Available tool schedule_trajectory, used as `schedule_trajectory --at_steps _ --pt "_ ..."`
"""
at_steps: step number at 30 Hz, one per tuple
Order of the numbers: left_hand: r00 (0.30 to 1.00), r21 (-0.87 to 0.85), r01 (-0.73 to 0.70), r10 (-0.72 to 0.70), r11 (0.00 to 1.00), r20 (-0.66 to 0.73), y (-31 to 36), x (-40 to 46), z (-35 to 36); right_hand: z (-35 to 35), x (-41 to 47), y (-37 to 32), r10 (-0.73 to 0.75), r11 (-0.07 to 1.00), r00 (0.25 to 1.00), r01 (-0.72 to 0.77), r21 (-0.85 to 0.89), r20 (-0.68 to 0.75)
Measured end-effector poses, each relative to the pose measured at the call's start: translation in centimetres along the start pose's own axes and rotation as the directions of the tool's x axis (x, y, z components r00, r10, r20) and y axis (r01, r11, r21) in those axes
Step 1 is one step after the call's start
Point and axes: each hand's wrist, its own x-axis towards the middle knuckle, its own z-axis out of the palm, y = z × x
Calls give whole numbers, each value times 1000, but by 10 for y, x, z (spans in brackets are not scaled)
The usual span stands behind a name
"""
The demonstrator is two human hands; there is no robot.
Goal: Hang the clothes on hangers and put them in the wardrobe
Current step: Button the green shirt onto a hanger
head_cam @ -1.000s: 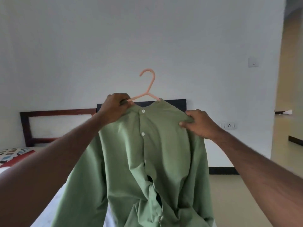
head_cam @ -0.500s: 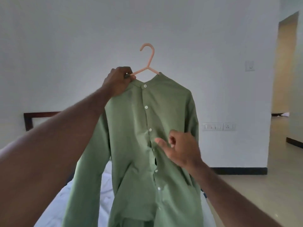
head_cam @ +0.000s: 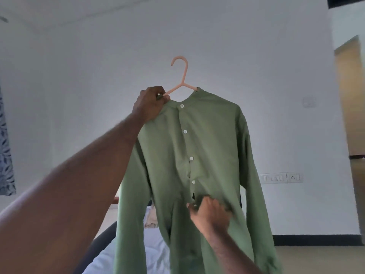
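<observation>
A green shirt hangs on a pink hanger, held aloft above the bed by the left hand; the right hand pinches its placket, apparently straightening it. Next, likely, the wardrobe.

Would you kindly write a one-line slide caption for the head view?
Left hand holds a pink hanger bearing a green shirt while the right hand pinches its button placket.

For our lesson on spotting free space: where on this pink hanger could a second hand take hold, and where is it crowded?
Free: the hook and the bare neck below it, bordered by the left hand and the green shirt collar. Crowded: the left arm of the hanger, under that hand's grip, and the placket where the right hand pinches cloth.
</observation>
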Motion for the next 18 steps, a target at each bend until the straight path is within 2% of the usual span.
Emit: schedule_trajectory --at_steps 3,5,7,9,12,15,18 --pt "1000 16 -14 14 1000 -8 2 7 -5 0 10 -5 4 999 997 -6 -31 -72" --pt "999 26 -28 29 999 -16 4 12 -7 -4 15 -10 6 1000 999 -6 0 -53" --pt "998 39 -46 47 998 -34 8 15 -12 -1 17 -10 -88 996 992 90 17 -89" --pt "995 59 -57 61 997 -83 13 20 -18 6 12 -3 -251 967 959 244 -70 -130" --pt "993 84 -41 49 996 -103 15 23 -25 12 3 13 -311 950 949 311 2 49" --pt "992 82 -25 34 996 -121 11 23 -26 19 -2 35 -260 966 937 252 64 235" --pt "991 22 -14 17 1000 -132 12 25 -32 35 -16 66 -181 983 949 172 59 258"
